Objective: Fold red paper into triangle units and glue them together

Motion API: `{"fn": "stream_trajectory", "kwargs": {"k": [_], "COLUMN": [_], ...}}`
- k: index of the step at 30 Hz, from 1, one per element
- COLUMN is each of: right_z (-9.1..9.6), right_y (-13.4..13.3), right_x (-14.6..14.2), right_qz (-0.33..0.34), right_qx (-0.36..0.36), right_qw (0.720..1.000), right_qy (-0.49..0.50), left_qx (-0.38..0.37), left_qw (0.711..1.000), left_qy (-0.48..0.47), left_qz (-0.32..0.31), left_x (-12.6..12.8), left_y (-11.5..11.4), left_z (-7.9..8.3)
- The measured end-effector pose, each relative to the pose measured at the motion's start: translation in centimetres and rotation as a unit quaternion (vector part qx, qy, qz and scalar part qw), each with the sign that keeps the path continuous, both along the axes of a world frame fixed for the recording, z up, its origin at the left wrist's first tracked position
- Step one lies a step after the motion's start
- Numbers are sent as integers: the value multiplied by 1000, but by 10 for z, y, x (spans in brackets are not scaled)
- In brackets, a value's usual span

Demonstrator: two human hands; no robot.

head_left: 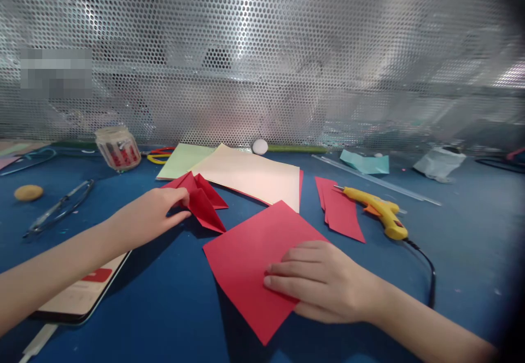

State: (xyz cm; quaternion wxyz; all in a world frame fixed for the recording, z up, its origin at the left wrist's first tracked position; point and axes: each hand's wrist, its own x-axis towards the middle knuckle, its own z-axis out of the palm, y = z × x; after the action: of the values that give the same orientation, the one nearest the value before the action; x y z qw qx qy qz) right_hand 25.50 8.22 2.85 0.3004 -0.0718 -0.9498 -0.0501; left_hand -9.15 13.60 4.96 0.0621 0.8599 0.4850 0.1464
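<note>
My right hand (324, 281) lies flat, fingers stretched out, on a red square sheet of paper (250, 253) on the blue table (172, 297). My left hand (150, 215) reaches to the left of it and pinches a folded red paper piece (203, 202) between thumb and fingers. The folded piece rests on the table just in front of a stack of cream and green sheets (250, 174).
Red paper strips (338, 210) and a yellow glue gun (381, 212) with a black cord lie to the right. A phone (82, 292) sits under my left forearm. A jar (118, 147), scissors (59, 207), a white ball (260, 146) and a perforated metal screen (262, 51) stand behind.
</note>
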Motion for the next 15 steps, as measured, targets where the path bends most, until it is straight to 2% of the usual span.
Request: {"fn": "stream_trajectory", "kwargs": {"k": [4,10,13,15], "right_z": [-2,-5,-6,-8], "right_y": [-10,-20,-21,-22], "right_x": [-4,-9,-9,-8], "right_qz": [26,56,45,35], "right_qx": [-27,-58,-51,-73], "right_qw": [999,997,997,994], "right_qy": [-10,-17,-36,-68], "left_qx": [13,16,30,44], "left_qw": [996,989,988,988], "left_qy": [89,142,154,145], "left_qz": [-17,-35,-9,15], "left_x": [0,6,3,0], "left_y": [1,-7,-14,-21], "left_z": [2,12,15,16]}}
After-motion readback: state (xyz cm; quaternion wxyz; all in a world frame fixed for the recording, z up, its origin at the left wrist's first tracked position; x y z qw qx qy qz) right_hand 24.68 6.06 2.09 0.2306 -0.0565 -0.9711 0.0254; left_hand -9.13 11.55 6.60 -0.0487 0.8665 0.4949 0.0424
